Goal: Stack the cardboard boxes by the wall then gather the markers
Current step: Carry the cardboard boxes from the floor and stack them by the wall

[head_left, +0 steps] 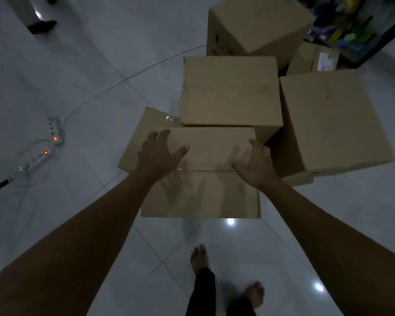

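Currently, my left hand is spread open over the near-left top of a low cardboard box on the tiled floor. My right hand is curled at the box's right edge; whether it grips cannot be told. A taller box stands just behind, another to the right.

Nearest flat cardboard box lying closed on the floor, taller box just behind it, big box to its right, another farther back.
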